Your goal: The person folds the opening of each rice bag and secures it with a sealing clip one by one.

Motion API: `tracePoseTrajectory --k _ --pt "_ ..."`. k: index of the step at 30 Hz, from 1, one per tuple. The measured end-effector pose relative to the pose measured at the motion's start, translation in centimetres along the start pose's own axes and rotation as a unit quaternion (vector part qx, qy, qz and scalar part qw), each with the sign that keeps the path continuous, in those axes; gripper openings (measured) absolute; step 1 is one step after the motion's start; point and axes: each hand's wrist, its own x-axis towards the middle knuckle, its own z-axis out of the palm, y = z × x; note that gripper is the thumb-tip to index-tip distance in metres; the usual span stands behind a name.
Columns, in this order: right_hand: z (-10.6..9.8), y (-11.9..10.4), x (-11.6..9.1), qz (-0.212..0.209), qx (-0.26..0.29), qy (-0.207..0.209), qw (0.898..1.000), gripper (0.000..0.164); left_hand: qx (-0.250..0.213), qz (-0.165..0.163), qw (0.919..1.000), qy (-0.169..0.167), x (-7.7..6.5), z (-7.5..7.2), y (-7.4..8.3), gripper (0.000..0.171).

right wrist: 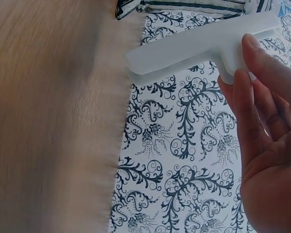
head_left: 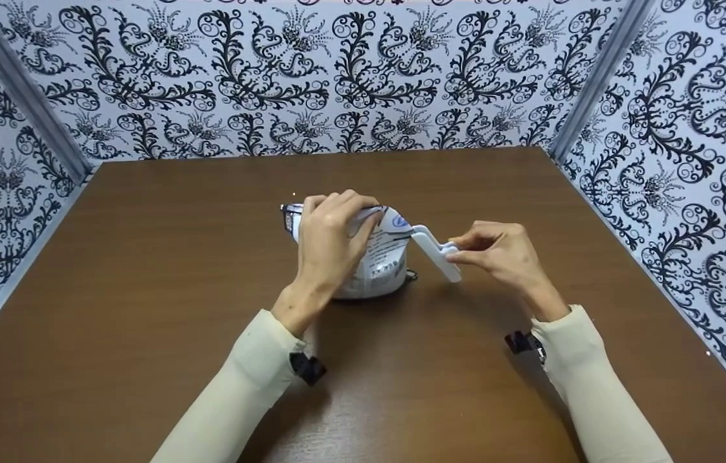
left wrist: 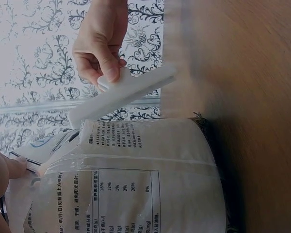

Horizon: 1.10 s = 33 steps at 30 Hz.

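A white plastic food bag with printed text stands on the brown table, its top bent over. My left hand grips that folded top from above, thumb on the near side. To the right, my right hand pinches the handle tabs of a long white bag clip between thumb and fingers. In the left wrist view the clip slants close beside the bag; whether they touch I cannot tell. The right wrist view shows a narrow gap between the two bars of the clip.
The wooden table spreads around the bag on all sides. Patterned wall panels border it at the back, left and right. Small dark devices sit at both wrists, over pale sleeves.
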Motion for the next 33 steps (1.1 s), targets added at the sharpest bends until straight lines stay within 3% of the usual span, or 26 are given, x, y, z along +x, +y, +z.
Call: tracePoseTrajectory --k 20,27,33 --pt "0.69 -0.2 0.4 0.008 0.005 -0.004 1.0 0.023 -0.007 -0.005 0.9999 -0.005 0.01 -0.07 -0.07 0.013" --pt "0.62 -0.4 0.4 -0.002 -0.043 -0.001 0.999 0.025 0.001 0.001 1.0 -0.007 0.21 -0.04 -0.19 0.012" --pt "0.75 -0.13 0.35 -0.005 -0.043 -0.009 0.999 0.029 -0.006 0.0 0.9998 -0.017 0.24 -0.18 -0.32 0.013"
